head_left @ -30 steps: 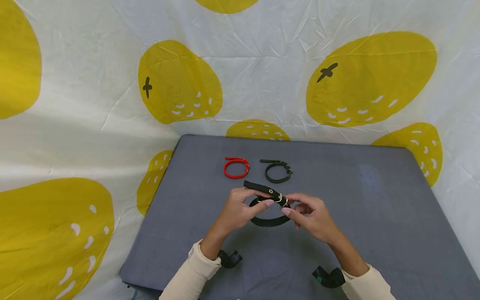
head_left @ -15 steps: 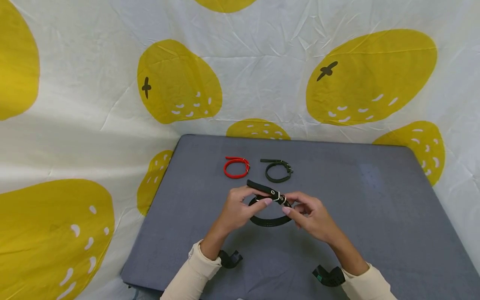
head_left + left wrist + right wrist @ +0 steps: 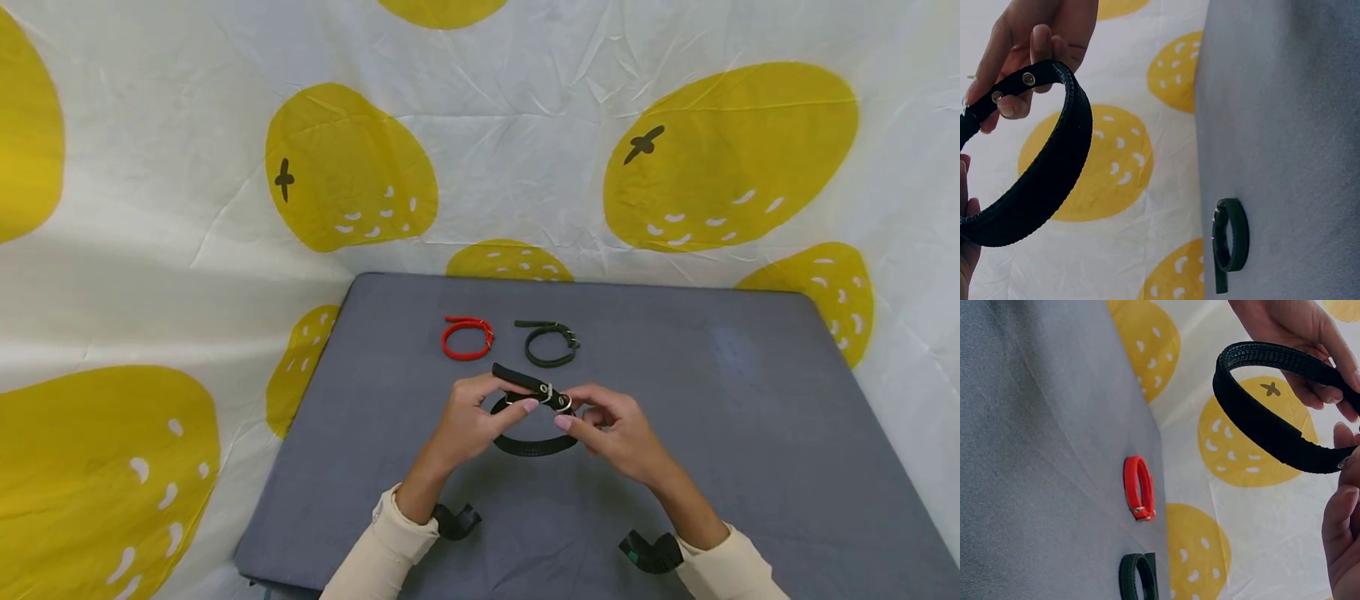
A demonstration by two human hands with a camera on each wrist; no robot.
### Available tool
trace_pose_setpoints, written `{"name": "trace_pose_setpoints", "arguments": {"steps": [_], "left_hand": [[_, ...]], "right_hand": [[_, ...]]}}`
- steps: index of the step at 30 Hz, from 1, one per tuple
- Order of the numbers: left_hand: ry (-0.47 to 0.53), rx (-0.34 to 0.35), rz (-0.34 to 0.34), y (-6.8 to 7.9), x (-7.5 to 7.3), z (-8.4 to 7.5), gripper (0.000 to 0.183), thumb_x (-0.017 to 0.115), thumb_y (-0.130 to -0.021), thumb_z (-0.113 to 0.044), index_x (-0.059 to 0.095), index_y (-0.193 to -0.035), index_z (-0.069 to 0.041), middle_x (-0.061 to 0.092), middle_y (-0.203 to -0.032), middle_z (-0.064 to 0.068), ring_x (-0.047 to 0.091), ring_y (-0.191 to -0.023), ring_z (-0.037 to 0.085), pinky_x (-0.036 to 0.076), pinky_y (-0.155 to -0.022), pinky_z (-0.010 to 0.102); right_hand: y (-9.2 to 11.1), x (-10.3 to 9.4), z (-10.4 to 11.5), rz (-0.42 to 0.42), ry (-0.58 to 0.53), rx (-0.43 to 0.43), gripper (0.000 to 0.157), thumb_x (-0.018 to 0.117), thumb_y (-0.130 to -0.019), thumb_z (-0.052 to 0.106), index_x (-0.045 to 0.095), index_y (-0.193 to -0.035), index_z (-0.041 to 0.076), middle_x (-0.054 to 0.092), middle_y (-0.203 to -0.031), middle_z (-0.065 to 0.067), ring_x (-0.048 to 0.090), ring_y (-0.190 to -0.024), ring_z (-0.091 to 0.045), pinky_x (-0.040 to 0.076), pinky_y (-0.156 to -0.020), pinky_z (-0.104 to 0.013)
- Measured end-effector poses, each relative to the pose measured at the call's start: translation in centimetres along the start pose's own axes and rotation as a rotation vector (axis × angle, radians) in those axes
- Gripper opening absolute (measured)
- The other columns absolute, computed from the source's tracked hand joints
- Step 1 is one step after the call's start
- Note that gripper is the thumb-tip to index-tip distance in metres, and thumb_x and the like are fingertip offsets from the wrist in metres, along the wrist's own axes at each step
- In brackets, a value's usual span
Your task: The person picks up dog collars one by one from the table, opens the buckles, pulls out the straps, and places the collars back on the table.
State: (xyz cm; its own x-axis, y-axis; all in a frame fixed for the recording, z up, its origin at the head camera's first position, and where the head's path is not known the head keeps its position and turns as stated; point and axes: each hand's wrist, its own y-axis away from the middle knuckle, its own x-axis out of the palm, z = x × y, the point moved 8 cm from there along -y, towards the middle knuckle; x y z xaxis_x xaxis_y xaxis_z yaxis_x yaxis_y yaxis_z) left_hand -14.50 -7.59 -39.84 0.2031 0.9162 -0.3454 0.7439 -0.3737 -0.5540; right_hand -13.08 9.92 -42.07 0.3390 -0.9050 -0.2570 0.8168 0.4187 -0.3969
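Both hands hold a black buckled collar (image 3: 534, 447), bent into a loop above the table. The left hand (image 3: 472, 418) pinches it left of the buckle, its thumb at the near side and the free strap end pointing up and left past the fingers. On the other side the right hand (image 3: 611, 429) pinches the band beside the metal ring. Metal eyelets show along the strap in the left wrist view, where the collar (image 3: 1054, 169) fills the left part. Farther back lie a red collar (image 3: 467, 339) and a dark green collar (image 3: 551, 346), both looped and buckled.
A grey cloth-covered table (image 3: 720, 450) lies beneath the hands. Behind it and at the left hangs a white curtain (image 3: 517, 150) with large yellow fruit prints. Black curved camera mounts (image 3: 651, 552) sit at both wrists.
The strap end has slid slightly through the buckle toward the right, and the eyelet now lies at the buckle. Both hands keep their grip; the head view has shifted slightly.
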Motion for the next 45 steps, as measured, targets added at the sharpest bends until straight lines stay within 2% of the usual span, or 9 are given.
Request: {"name": "trace_pose_setpoints", "arguments": {"steps": [10,13,17,20,24,30,35,40,45], "left_hand": [[0.012,-0.046,-0.014,0.1,0.0,-0.1,0.016,0.078,-0.085,-0.001,0.075,-0.101,-0.004,0.076,-0.097,0.011,0.058,-0.072,0.009,0.046,-0.063,0.023],[0.025,-0.048,-0.02,-0.1,-0.2,-1.2,0.016,0.077,-0.084,0.003,0.074,-0.099,-0.001,0.075,-0.095,0.014,0.061,-0.074,0.012,0.047,-0.064,0.025],[0.03,-0.039,-0.027,-0.5,-0.5,-2.5,0.016,0.076,-0.084,0.005,0.073,-0.099,0.002,0.075,-0.093,0.016,0.069,-0.083,0.018,0.055,-0.073,0.029],[0.028,-0.052,-0.02,-0.3,-0.2,-1.5,0.017,0.077,-0.084,0.002,0.074,-0.1,0.001,0.075,-0.095,0.016,0.071,-0.088,0.02,0.058,-0.08,0.032],[0.028,-0.081,0.001,0.1,0.4,0.4,0.018,0.079,-0.085,-0.004,0.075,-0.102,-0.003,0.076,-0.097,0.012,0.071,-0.09,0.018,0.057,-0.081,0.032],[0.04,-0.067,0.006,0.2,0.5,0.6,0.017,0.079,-0.086,-0.009,0.075,-0.102,-0.007,0.076,-0.098,0.009,0.071,-0.089,0.015,0.058,-0.079,0.03],[0.049,-0.187,-0.014,0.3,0.6,1.7,0.017,0.081,-0.086,-0.018,0.073,-0.101,-0.014,0.075,-0.096,0.002,0.069,-0.087,0.01,0.057,-0.079,0.029],[0.084,-0.324,0.009,0.5,0.9,2.8,0.039,0.083,-0.084,-0.019,0.064,-0.117,-0.015,0.074,-0.096,0.001,0.071,-0.094,0.011,0.056,-0.088,0.034],[0.069,-0.327,0.083,0.4,1.2,2.7,0.055,0.084,-0.083,-0.021,0.055,-0.131,-0.018,0.075,-0.108,-0.001,0.068,-0.101,0.012,0.053,-0.088,0.034]], "right_hand": [[0.1,0.3,0.1,0.025,-0.029,-0.037,0.034,0.061,-0.089,-0.017,0.062,-0.116,0.004,0.058,-0.085,-0.004,0.04,-0.041,-0.008,0.037,-0.039,-0.019],[0.2,0.4,0.0,0.031,-0.033,-0.041,0.036,0.06,-0.09,-0.017,0.062,-0.119,0.003,0.057,-0.086,-0.004,0.041,-0.04,-0.008,0.038,-0.039,-0.018],[0.2,0.3,-0.2,0.032,-0.029,-0.041,0.038,0.059,-0.09,-0.017,0.062,-0.123,0.002,0.058,-0.088,-0.005,0.043,-0.04,-0.008,0.039,-0.039,-0.019],[0.2,0.3,-0.3,0.031,-0.029,-0.037,0.037,0.058,-0.091,-0.017,0.062,-0.122,0.002,0.059,-0.088,-0.005,0.044,-0.041,-0.007,0.04,-0.04,-0.019],[0.1,0.2,-0.3,0.022,-0.02,-0.037,0.034,0.06,-0.089,-0.016,0.063,-0.116,0.003,0.06,-0.086,-0.004,0.043,-0.041,-0.007,0.039,-0.04,-0.019],[-0.1,0.0,-0.4,0.008,0.03,-0.021,0.029,0.064,-0.089,-0.013,0.065,-0.109,0.007,0.06,-0.072,-0.005,0.043,-0.042,-0.004,0.039,-0.041,-0.02],[-0.2,0.1,-0.3,0.006,0.036,-0.036,0.026,0.063,-0.089,-0.013,0.065,-0.105,0.008,0.062,-0.072,-0.002,0.041,-0.044,-0.004,0.038,-0.041,-0.019],[-0.2,-0.2,0.0,-0.008,0.065,-0.077,0.029,0.064,-0.087,-0.016,0.065,-0.103,0.008,0.063,-0.074,0.001,0.037,-0.045,-0.003,0.034,-0.043,-0.016],[-0.2,-0.4,0.5,0.014,0.104,-0.105,0.032,0.067,-0.084,-0.016,0.066,-0.105,0.009,0.058,-0.068,0.0,0.035,-0.045,-0.003,0.033,-0.043,-0.015]]}}
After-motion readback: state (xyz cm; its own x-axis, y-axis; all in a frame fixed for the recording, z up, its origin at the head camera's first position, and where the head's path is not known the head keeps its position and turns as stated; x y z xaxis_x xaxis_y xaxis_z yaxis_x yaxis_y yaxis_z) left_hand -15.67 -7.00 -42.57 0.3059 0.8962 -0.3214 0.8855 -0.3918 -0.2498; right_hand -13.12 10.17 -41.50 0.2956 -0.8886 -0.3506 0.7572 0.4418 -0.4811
